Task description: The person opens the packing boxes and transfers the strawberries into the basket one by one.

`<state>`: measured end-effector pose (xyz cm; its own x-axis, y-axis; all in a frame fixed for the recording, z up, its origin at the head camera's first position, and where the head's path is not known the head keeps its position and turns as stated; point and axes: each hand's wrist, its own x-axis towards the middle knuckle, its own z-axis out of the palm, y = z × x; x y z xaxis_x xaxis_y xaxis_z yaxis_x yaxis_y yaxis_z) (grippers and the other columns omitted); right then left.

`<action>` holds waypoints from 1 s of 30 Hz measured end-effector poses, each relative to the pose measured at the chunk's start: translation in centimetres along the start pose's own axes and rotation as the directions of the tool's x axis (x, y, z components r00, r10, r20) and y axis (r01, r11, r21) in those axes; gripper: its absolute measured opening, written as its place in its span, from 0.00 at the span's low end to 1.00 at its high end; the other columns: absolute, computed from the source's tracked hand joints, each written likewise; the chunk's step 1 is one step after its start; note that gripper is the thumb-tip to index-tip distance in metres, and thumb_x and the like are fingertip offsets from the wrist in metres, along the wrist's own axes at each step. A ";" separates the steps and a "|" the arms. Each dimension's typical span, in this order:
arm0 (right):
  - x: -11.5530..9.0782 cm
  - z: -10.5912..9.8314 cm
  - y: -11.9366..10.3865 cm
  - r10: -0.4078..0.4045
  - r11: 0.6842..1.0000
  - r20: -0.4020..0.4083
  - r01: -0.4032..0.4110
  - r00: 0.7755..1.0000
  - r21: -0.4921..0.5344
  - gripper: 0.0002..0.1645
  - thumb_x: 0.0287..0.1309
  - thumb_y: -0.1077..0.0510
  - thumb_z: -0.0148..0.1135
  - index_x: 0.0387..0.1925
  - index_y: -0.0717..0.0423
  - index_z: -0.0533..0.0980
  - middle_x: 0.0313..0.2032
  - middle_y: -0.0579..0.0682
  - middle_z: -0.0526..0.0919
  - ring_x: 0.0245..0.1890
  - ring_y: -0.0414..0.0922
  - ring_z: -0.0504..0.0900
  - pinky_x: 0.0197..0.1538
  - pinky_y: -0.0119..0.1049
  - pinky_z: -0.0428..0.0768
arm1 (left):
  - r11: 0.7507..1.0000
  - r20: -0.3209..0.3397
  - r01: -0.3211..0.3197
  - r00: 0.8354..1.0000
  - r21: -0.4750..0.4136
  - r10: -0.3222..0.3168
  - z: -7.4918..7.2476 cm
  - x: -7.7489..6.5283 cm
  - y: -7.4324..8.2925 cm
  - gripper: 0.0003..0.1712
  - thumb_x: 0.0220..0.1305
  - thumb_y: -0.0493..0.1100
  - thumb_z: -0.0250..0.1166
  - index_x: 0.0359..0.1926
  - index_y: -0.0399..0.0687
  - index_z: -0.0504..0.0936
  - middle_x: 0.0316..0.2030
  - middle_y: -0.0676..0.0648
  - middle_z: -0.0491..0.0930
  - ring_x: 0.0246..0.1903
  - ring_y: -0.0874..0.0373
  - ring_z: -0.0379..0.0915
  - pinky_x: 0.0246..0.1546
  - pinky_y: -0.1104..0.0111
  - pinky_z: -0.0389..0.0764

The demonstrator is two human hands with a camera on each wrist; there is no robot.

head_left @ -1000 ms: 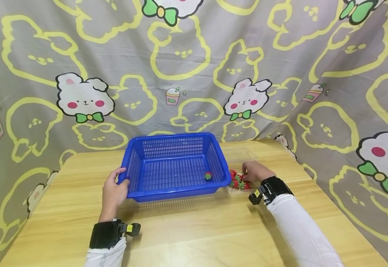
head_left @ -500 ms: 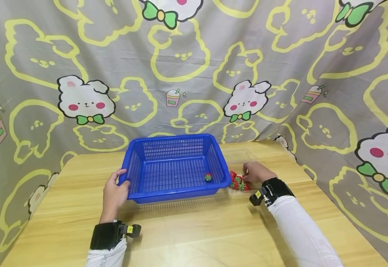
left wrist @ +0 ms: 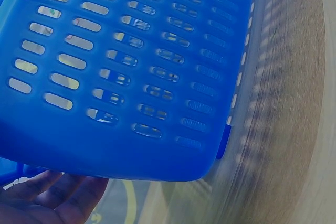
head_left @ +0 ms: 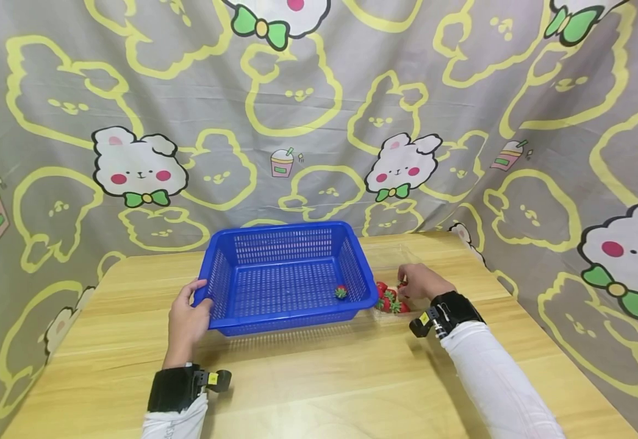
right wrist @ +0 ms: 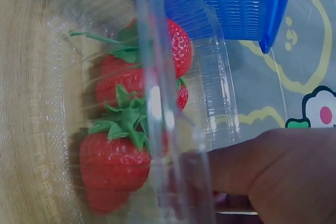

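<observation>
At the left end of a blue slotted plastic basket (head_left: pixel 286 320), my left hand (head_left: pixel 188 314) holds the rim, fingers on the far side and thumb nearer. In the left wrist view, fingers (left wrist: pixel 79 195) curl under the basket's edge. A lone strawberry (head_left: pixel 341 292) lies inside, near the right end. Beside the basket stands a clear plastic box (right wrist: pixel 58 129) with several red strawberries (right wrist: pixel 115 163) with green leaves. My right hand (head_left: pixel 420 283) reaches into the box, fingertips pinching a strawberry (right wrist: pixel 219 199) that is mostly hidden behind them and the box wall.
The box's clear lid (head_left: pixel 387 255) extends behind it on the wooden table (head_left: pixel 297 378). A grey curtain (head_left: pixel 319 140) with cartoon rabbits hangs close behind the basket and along both sides. Each wrist wears a black strap with a camera.
</observation>
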<state>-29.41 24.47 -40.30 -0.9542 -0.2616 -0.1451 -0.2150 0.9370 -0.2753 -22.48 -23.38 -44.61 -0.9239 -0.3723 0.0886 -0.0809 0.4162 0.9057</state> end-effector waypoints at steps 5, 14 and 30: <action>-0.1 -0.5 -0.4 -0.046 0.999 -0.023 0.045 0.999 -0.012 0.12 0.49 0.61 0.63 0.37 0.59 0.73 0.29 0.50 0.75 0.26 0.45 0.72 0.30 0.37 0.72 | 0.999 0.024 0.034 0.999 -0.021 -0.033 -1.2 -2.3 4.0 0.27 0.61 0.39 0.49 0.63 0.48 0.63 0.67 0.43 0.54 0.56 0.37 0.61 0.50 0.41 0.64; -0.4 -1.4 -1.2 -0.032 0.999 -0.047 0.032 0.998 -0.003 0.12 0.51 0.60 0.63 0.37 0.59 0.73 0.27 0.49 0.76 0.26 0.45 0.72 0.31 0.37 0.72 | 0.999 0.033 0.030 0.999 -0.038 -0.029 -1.4 -2.4 5.0 0.27 0.62 0.38 0.47 0.63 0.48 0.63 0.67 0.41 0.53 0.60 0.37 0.56 0.51 0.41 0.62; -0.5 -1.3 -1.6 -0.002 1.000 -0.042 0.003 0.999 0.013 0.13 0.52 0.59 0.62 0.39 0.59 0.72 0.26 0.50 0.74 0.25 0.45 0.71 0.30 0.37 0.71 | 0.998 0.031 0.034 0.999 -0.044 -0.032 -1.2 -2.6 4.6 0.26 0.61 0.38 0.48 0.62 0.46 0.64 0.66 0.39 0.55 0.56 0.38 0.62 0.50 0.43 0.66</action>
<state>-28.80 23.41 -38.58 -0.9617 -0.2535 -0.1041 -0.2149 0.9333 -0.2877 -19.97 -21.46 -40.22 -0.9320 -0.3595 0.0462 -0.0954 0.3664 0.9256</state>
